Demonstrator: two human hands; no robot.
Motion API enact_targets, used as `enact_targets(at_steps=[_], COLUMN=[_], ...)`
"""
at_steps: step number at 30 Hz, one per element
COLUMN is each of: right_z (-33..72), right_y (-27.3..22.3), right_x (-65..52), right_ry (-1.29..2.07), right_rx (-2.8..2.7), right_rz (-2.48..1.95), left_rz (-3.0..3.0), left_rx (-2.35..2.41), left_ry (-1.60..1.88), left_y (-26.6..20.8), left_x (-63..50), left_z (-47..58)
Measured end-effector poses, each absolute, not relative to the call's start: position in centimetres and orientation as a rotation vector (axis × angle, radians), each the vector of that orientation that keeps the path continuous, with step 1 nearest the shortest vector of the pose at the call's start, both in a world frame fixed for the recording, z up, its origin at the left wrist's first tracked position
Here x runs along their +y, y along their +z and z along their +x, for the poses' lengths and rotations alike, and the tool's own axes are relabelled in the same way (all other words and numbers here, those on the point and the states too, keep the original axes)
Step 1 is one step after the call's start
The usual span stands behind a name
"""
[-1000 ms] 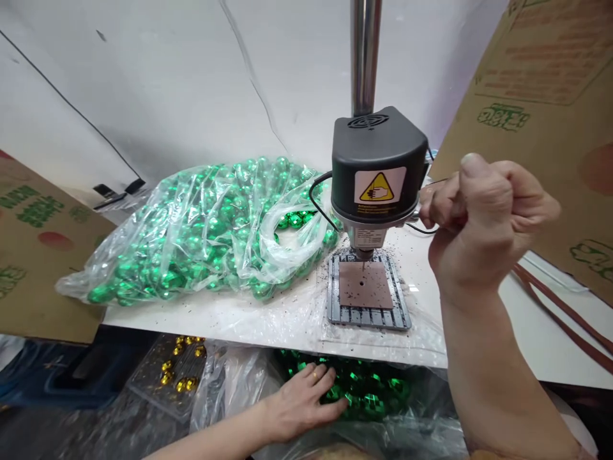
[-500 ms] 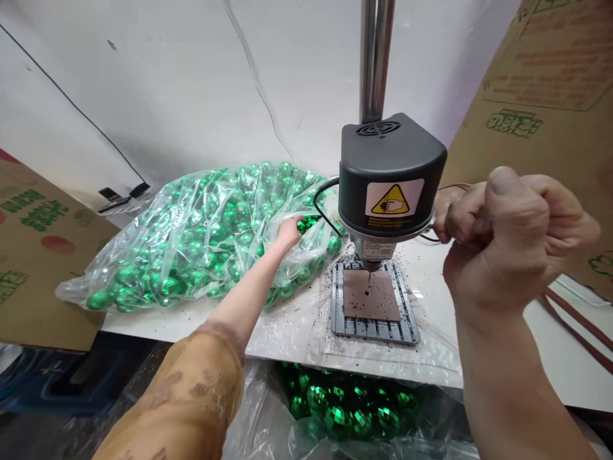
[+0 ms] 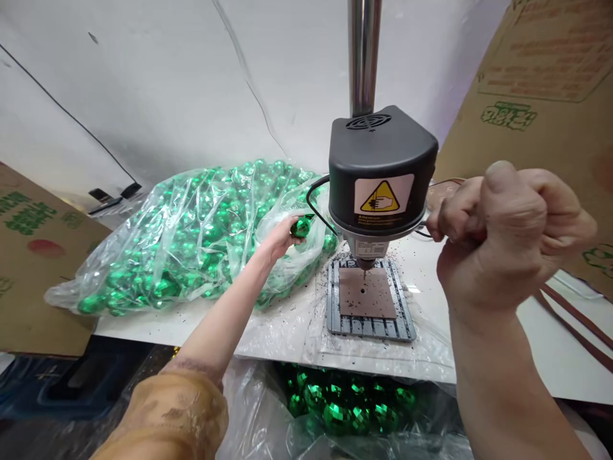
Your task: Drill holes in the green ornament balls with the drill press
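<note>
The left hand point(image 3: 280, 237) had been lifted off the lower green balls point(image 3: 342, 409), on which it was rested a second earlier, and was carried up to the mouth of the clear bag point(image 3: 191, 236). Half a second ago its fingers point(image 3: 291, 223) were hidden inside; they had since been drawn into view, with a single green ball point(image 3: 301, 227) held in them. The tan left sleeve point(image 3: 167, 409) had been brought into view, and the gold balls point(image 3: 175, 351) were mostly covered.

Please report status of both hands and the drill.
Left hand holding green ball at opening of clear bag. Right hand closed beside drill press. Dark crumbs around brown plate beneath bit.
</note>
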State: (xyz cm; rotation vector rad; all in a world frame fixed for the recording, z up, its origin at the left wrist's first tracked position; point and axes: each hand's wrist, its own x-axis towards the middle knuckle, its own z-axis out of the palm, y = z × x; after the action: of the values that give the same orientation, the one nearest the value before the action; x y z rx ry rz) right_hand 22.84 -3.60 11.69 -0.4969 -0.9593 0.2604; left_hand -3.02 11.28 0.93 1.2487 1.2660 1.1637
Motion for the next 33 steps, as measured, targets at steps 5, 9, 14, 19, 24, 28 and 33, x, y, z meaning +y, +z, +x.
enact_targets(at_steps=[5, 9, 14, 19, 24, 28, 33], right_z=[22.8, 23.0, 23.2, 23.2, 23.2, 23.3, 23.2], right_y=[11.6, 11.4, 11.3, 11.2, 11.2, 11.1, 11.0], right_x=[-3.6, -3.5, -3.3, -3.4, -3.5, -3.4, -3.4], right_ry=[0.271, 0.271, 0.282, 0.296, 0.279, 0.275, 0.255], right_rx=[-0.955, -0.961, -0.973, -0.986, -1.012, -1.017, -1.032], right_rz=[-0.492, -0.446, -0.449, -0.432, -0.430, -0.443, -0.457], left_rz=[1.225, 1.120, 1.121, 1.414, 1.529, 1.587, 1.697], left_rx=[1.000, 0.912, 0.987, 1.002, 0.996, 1.015, 1.062], left_ry=[1.287, 1.311, 1.099, 1.047, 1.051, 1.025, 1.045], left_y=[2.4, 1.8, -2.6, -5.7, -6.4, -6.7, -7.0], left_x=[5.3, 1.7, -1.2, -2.2, -1.8, -1.3, -1.1], left_z=[-2.6, -0.6, 2.5, 4.2, 5.2, 5.4, 5.5])
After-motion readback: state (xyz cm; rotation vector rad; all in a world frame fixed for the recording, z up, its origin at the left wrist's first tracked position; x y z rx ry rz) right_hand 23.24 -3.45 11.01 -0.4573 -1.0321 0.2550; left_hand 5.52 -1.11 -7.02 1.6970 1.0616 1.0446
